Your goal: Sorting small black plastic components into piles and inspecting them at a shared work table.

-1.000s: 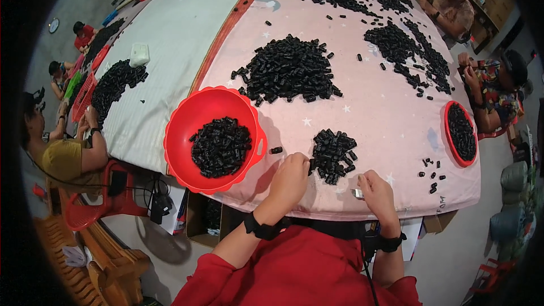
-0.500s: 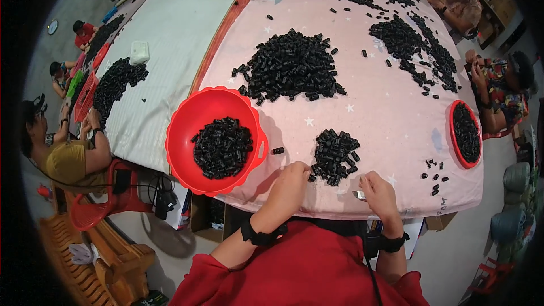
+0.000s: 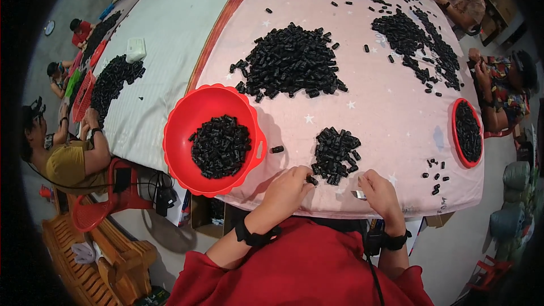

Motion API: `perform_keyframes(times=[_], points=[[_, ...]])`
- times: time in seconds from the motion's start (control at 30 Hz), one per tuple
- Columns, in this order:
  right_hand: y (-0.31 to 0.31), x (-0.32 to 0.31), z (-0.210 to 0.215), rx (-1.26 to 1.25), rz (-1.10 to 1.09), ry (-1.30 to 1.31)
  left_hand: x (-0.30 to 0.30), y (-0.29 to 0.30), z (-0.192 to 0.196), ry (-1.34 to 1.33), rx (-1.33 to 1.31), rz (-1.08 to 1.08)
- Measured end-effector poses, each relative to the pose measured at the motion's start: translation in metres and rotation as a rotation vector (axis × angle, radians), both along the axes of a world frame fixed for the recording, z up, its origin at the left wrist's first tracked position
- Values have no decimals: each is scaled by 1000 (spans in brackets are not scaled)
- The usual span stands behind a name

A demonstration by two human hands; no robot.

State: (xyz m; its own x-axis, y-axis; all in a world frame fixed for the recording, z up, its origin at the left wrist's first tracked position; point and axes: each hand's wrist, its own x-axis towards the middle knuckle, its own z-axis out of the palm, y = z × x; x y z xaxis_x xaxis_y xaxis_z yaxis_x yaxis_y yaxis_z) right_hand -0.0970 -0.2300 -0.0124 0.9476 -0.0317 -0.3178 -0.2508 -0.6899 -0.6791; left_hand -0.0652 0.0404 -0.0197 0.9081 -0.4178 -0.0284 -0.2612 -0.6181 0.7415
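Note:
My left hand (image 3: 288, 189) is closed, its fingertips pinching a small black cylindrical part (image 3: 311, 180) at the near edge of a small pile of black parts (image 3: 334, 154). To the right of that pile, my right hand (image 3: 381, 191) is curled around a small tool with a flat, shiny metal blade (image 3: 358, 195); the fingers hide the rest of it. A red scalloped bowl (image 3: 177, 150) stands left of my left hand, with many black parts inside. One loose black part (image 3: 277, 149) lies between the bowl and the small pile.
A large heap of black parts (image 3: 292, 62) sits farther back on the pink cloth (image 3: 362, 119). At the right edge is a red basket (image 3: 455, 130) of black parts, near several scattered pieces (image 3: 436, 178). Other people sit along both sides of the table.
My left hand has shifted slightly, and the part between its fingertips shows more clearly. My right hand stays almost in place with the blade. The view has tilted a little.

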Motion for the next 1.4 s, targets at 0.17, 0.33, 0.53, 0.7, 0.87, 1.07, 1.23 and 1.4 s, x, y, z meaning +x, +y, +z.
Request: perform_keyframes(times=[0.17, 0.33, 0.53, 0.7, 0.87, 1.07, 1.23, 1.4], points=[[3, 1, 7, -8, -28, 63, 0, -3, -1, 34, 51, 24], [-5, -2, -4, -90, -15, -19, 2, -8, -3, 35, 77, 36], [-9, 5, -10, -89, 78, -128, 1, -5, -3, 107, 122, 15], [-11, 4, -7, 18, 68, -67, -5, -6, -11, 16, 16, -7], [-26, 7, 13, 119, 103, 162, -12, -14, -10, -28, 83, 33], [-63, 25, -11, 103, 172, 88, -7, -4, -25, -37, 35, -6], [-75, 22, -10, 147, 166, 108, -11, -15, -12, -4, 59, -7], [-67, 40, -16, 114, 195, 116, 0, -1, -24, -81, 98, -40]])
